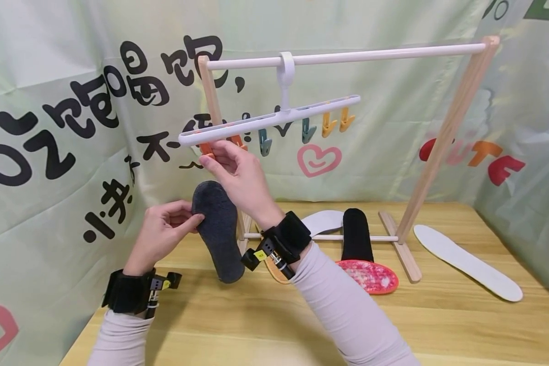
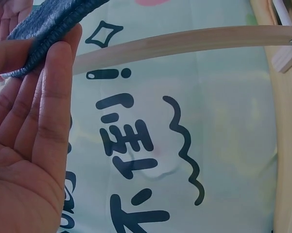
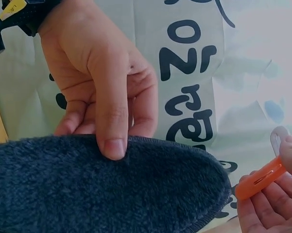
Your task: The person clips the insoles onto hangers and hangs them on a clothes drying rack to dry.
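My left hand pinches the edge of a dark, fuzzy insole, thumb on one face and fingers behind it. The insole hangs upright over the table, its rounded top just below the hanger's left end. With thumb and fingers my right hand pinches an orange clip at that end of the white hanger. In the right wrist view the insole's rounded end lies close beside this clip. A second orange clip, blue-grey clips and yellow clips hang farther along the bar.
The hanger hooks over the white rail of a wooden rack. On the table lie a red patterned insole, a black insole, a white insole and, partly hidden, more insoles. A printed cloth stands behind.
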A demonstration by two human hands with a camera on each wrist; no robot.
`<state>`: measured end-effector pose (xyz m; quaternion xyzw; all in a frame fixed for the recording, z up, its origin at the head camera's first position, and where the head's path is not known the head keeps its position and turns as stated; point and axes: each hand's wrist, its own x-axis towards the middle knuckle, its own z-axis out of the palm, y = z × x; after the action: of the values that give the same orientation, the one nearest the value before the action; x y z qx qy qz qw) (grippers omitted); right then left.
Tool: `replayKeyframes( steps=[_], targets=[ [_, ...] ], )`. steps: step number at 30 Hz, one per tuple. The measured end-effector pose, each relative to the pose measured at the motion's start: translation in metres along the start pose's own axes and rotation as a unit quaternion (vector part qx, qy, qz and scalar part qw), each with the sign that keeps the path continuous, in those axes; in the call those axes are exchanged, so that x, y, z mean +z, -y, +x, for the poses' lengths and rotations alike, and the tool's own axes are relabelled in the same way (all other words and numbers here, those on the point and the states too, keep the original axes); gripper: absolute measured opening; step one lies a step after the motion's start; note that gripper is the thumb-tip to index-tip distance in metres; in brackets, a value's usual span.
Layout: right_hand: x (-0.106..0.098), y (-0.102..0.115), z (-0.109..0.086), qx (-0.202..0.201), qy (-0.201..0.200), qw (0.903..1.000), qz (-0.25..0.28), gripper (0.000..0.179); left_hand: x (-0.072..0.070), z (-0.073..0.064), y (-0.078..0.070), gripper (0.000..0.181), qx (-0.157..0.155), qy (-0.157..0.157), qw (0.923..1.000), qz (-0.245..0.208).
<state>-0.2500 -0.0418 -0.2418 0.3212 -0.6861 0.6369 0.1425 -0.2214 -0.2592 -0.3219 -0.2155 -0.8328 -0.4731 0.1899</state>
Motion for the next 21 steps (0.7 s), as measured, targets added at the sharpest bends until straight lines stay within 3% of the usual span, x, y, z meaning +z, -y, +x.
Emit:
replayKeyframes(
  steps=[11,21],
  targets=[
    [-0.0032,-0.0025,0.0008,-0.006,-0.025,0.9997,-0.002,0.029,0.0076,0.0011,-0.0009,0.005,0.010,-0.004,0.9999,-0.011],
    [0.0020,-0.0036,0.0004,-0.018,-0.042,0.9984,0.034,0.028,0.0096,0.0009,-0.0050,0.008,0.009,-0.014,0.9998,-0.014]
  ],
)
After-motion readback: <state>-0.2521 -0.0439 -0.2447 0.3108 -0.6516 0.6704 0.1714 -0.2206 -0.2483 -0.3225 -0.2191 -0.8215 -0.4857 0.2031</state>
